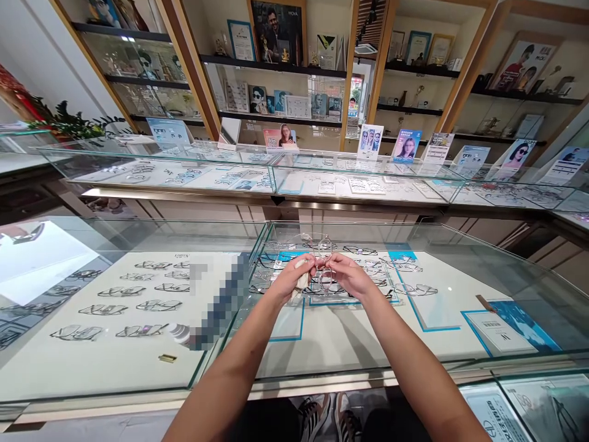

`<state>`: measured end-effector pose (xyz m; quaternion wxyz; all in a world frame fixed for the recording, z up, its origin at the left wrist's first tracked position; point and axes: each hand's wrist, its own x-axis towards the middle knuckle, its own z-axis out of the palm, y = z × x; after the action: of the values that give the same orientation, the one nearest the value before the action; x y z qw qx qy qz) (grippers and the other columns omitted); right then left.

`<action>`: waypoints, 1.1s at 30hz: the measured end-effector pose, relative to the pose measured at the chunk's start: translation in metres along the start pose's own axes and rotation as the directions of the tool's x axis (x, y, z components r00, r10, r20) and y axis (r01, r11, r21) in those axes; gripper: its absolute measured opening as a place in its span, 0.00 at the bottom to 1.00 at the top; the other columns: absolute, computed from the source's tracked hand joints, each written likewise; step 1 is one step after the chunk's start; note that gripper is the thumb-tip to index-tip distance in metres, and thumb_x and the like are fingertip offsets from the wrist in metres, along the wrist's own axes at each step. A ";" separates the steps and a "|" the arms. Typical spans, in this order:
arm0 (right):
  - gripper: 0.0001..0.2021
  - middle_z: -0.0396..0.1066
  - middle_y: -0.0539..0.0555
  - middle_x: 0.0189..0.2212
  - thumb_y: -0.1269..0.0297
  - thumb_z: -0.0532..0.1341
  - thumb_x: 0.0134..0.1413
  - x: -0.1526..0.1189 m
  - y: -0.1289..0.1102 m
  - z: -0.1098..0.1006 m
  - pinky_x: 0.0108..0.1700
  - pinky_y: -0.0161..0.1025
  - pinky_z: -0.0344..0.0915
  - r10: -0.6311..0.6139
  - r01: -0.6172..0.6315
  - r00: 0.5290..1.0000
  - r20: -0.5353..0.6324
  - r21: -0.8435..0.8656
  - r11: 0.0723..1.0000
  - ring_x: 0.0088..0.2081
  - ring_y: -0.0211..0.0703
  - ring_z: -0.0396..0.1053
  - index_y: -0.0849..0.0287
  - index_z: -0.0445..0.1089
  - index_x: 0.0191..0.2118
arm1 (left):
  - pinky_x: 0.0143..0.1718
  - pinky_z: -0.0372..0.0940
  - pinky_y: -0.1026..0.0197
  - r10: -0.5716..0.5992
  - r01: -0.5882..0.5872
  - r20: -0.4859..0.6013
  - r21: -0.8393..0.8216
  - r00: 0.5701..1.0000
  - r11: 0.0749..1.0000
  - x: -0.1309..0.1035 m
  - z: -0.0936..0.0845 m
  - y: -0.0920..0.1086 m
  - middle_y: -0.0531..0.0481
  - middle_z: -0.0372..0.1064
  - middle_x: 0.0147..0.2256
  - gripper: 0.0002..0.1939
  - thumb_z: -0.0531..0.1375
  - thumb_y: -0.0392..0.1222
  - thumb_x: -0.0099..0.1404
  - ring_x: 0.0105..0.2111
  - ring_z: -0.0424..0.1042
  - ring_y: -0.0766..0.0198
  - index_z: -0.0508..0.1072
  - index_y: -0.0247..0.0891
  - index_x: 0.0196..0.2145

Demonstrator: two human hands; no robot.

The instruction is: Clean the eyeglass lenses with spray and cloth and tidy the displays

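Observation:
Above the glass display case, my left hand (289,281) and my right hand (353,277) are close together, fingers pinched on a thin-framed pair of eyeglasses (325,244). The frame is turned on end, one lens above the fingers and one below. A pale, crumpled cloth (302,280) is bunched in my left hand as well. My right thumb and fingers grip near the middle of the frame. Under the glass, rows of eyeglasses (416,288) lie below my hands, and the held pair is hard to tell apart from them.
A glass countertop (331,362) spans the front, with more eyeglasses (113,291) on the left. A small gold piece (167,358) and a partly pixelated object (178,333) lie there. Cards (494,331) sit at right. Behind stand another display case (207,178) and shelves (276,67).

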<state>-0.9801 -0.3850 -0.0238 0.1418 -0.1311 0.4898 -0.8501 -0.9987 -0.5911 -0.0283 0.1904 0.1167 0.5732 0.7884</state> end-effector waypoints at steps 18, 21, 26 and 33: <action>0.12 0.79 0.54 0.46 0.55 0.76 0.54 -0.002 -0.014 -0.006 0.49 0.41 0.70 -0.206 0.218 0.970 -0.128 0.085 0.972 0.45 0.44 0.74 0.52 0.77 0.39 | 0.22 0.52 0.69 0.077 -0.106 -0.274 -0.092 0.959 0.990 0.009 -0.007 0.002 0.58 0.66 0.30 0.26 0.76 0.56 0.54 0.23 0.60 0.73 0.67 0.40 0.36; 0.12 0.79 0.54 0.47 0.55 0.76 0.55 -0.001 -0.016 -0.007 0.49 0.42 0.70 -0.212 0.225 0.967 -0.139 0.089 0.970 0.45 0.45 0.74 0.52 0.76 0.39 | 0.24 0.54 0.67 0.102 -0.113 -0.266 -0.028 0.959 0.993 0.010 -0.006 -0.001 0.57 0.66 0.29 0.25 0.74 0.58 0.56 0.23 0.60 0.72 0.67 0.40 0.36; 0.13 0.79 0.52 0.45 0.55 0.77 0.52 0.000 -0.022 -0.019 0.48 0.44 0.71 -0.218 0.241 0.965 -0.148 0.157 0.958 0.45 0.45 0.75 0.51 0.75 0.38 | 0.27 0.55 0.66 0.162 -0.102 -0.155 0.339 0.975 0.935 -0.003 -0.007 0.005 0.57 0.65 0.30 0.21 0.72 0.54 0.58 0.25 0.60 0.70 0.71 0.41 0.41; 0.15 0.80 0.50 0.44 0.57 0.79 0.48 0.002 -0.030 -0.041 0.47 0.43 0.72 -0.212 0.257 0.956 -0.203 0.229 0.939 0.42 0.43 0.76 0.50 0.76 0.38 | 0.31 0.59 0.65 0.055 -0.065 0.035 0.511 0.998 0.857 -0.059 0.008 0.019 0.58 0.63 0.35 0.20 0.67 0.37 0.54 0.28 0.62 0.67 0.67 0.45 0.44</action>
<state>-1.0003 -0.3388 -0.0177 0.0110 -0.0940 0.3687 -0.9247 -0.9451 -0.6150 -0.0053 0.1334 0.1882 0.7564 0.6121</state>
